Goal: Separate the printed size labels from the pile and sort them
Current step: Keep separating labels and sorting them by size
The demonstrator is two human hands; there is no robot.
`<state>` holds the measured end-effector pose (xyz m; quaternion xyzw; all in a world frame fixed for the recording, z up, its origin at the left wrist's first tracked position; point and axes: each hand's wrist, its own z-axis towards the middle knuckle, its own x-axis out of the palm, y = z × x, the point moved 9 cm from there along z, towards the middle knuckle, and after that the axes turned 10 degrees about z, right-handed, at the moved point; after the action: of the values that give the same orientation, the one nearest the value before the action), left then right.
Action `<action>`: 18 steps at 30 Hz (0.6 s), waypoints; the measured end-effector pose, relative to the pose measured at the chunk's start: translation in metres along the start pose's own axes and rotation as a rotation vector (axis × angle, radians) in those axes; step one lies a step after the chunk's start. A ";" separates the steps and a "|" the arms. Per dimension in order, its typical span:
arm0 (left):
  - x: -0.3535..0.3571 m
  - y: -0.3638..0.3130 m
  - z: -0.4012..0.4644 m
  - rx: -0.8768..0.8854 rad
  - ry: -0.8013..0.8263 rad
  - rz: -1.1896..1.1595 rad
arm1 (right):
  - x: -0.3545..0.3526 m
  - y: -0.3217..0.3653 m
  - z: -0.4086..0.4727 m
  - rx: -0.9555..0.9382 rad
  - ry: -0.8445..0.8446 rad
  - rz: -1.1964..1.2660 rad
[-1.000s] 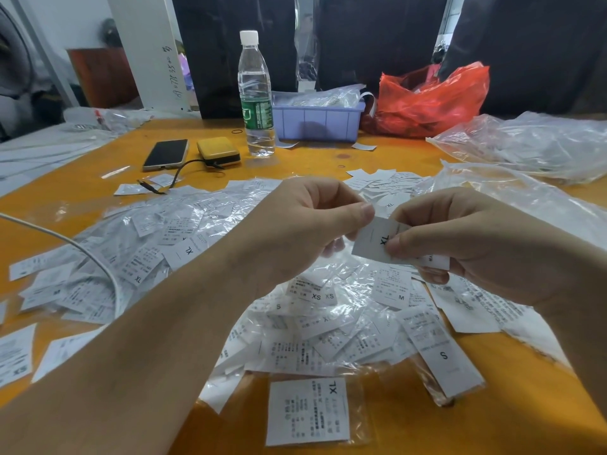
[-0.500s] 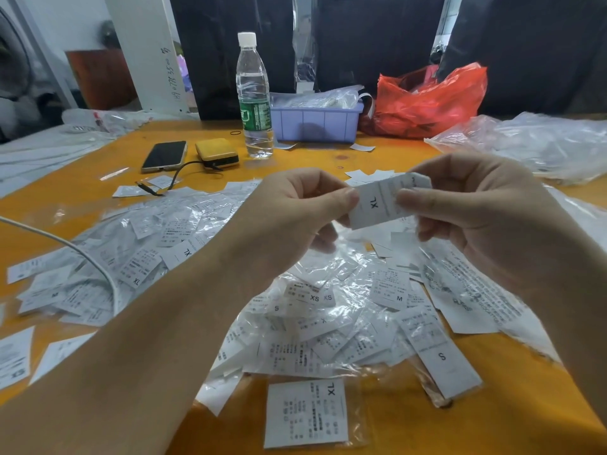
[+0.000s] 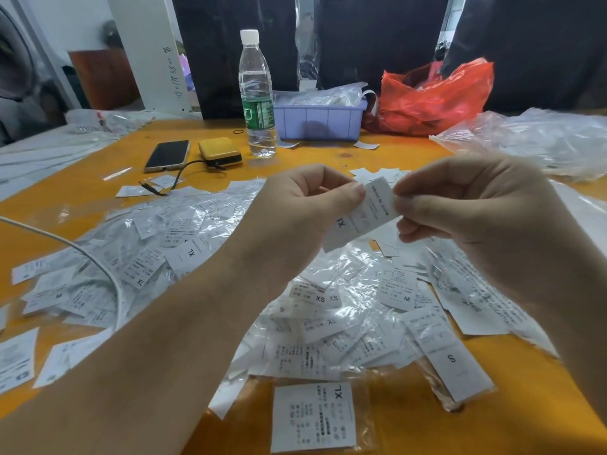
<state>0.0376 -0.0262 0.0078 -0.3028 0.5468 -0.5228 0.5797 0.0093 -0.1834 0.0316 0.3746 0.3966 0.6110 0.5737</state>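
While both hands hover above the heap, a small white XL label (image 3: 359, 215) is held up between them, tilted, its thin matte paper printed with fine grey text and a bold size mark near its lower left corner. The left hand (image 3: 302, 205) pinches the label's left edge between thumb and forefinger, the other fingers curled into the palm. The right hand (image 3: 469, 205) pinches the right edge the same way, fingers bent round it.

Below them the pile of labels (image 3: 328, 316) spreads across the glossy orange surface (image 3: 427, 431), a loose drift of flat rectangular slips, many in crinkled clear plastic sleeves that catch the light. Size marks XS, M and XL show among them. At the near edge lies one sleeved XL slip (image 3: 313, 418), flat and almost square; to its right a long narrow S slip (image 3: 450, 356) lies slanted in its sleeve. A white cable (image 3: 88, 257) curves over the left part of the heap.

Farther back stand a clear ribbed water bottle (image 3: 257, 96) with a green wrapper and white cap, a dark phone (image 3: 167, 155) lying flat, a rounded yellow case (image 3: 219, 152), a lilac plastic bin (image 3: 318, 121) and a crumpled red plastic bag (image 3: 433, 96). Filmy clear bags (image 3: 532, 139) lie heaped at the far right.
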 end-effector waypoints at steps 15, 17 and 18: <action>-0.035 0.009 0.010 -0.022 -0.080 0.521 | 0.003 -0.024 -0.002 0.066 0.077 -0.579; -0.046 0.018 0.011 -0.106 -0.096 0.752 | 0.006 -0.031 -0.004 0.095 0.121 -0.676; -0.050 0.020 0.012 -0.141 -0.103 0.873 | 0.008 -0.034 -0.004 0.101 0.146 -0.727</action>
<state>0.0614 0.0241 0.0077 -0.1079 0.6283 -0.1746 0.7504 0.0186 -0.1750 -0.0007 0.1927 0.5734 0.3721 0.7040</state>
